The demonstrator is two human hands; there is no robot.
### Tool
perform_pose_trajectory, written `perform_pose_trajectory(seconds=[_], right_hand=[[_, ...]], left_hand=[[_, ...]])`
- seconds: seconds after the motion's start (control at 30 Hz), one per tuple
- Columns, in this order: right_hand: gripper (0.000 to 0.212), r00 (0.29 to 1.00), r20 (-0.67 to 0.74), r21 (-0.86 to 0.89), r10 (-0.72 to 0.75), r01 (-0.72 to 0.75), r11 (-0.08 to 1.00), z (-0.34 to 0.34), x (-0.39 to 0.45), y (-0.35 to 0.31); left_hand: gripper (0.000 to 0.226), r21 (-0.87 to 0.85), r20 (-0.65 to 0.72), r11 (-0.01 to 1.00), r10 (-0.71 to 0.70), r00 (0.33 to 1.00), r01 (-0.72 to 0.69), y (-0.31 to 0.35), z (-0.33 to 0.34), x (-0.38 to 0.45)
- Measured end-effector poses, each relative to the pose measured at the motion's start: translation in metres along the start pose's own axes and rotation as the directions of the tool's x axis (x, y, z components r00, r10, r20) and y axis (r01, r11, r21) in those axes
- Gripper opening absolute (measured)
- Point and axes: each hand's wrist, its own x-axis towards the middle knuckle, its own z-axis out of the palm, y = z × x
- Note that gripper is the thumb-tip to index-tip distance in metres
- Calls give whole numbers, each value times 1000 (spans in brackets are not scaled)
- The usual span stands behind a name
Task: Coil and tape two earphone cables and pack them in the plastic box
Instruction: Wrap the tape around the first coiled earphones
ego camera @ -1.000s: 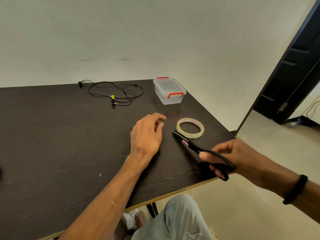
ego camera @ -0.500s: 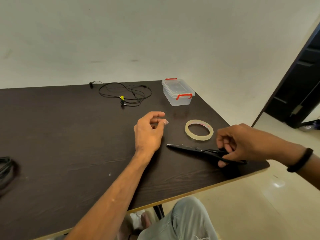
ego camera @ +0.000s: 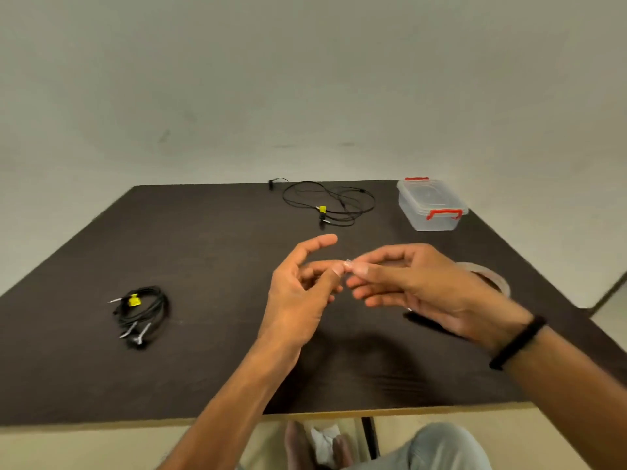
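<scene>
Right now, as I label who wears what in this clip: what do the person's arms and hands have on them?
Both forearms are bare, no sleeves in view. The right wrist carries a plain black band. The left hand and right hand show no gloves and no rings that I can see.

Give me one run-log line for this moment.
hands: left hand and right hand pinch tape piece | coiled earphones: untaped | loose earphones: uncoiled | plastic box: lidded
</scene>
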Motion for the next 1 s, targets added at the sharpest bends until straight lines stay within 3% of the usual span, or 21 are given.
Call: perform_pose_trajectory(seconds=[0.07,0.17,0.37,0.5,0.6,0.7,0.87,1.0], right_hand=[[51,1000,14,119,8,-10,993,22,15,2],[46,999,33,115,20,-24,993,55,34,6],[17,996,30,-266,-85,90,960,102,59,13],[10,963,95,-461,-251,266,847,127,68,16],[8,913,55,-545,-403,366,754,150,71,15],[11,876,45,-497,-481,437,750,171,76,10],[15,882,77,-239,-466,470,850,194,83,5],[16,920,50,5,-389,389,921,210,97,6]], left_hand=[[39,72,-27,997,42,999,-40,5,-18,-6],[43,272,-85,957,126,988,-98,7,-50,-16],[49,512,-161,857,161,974,-57,12,-90,-36],[53,601,-199,798,190,961,-34,17,-111,-43],[55,621,-240,784,217,946,-23,22,-129,-46],[55,617,-291,787,219,931,8,28,-148,-46],[52,618,-314,786,225,922,19,38,-178,-50],[27,595,-283,804,204,937,5,46,-207,-48]])
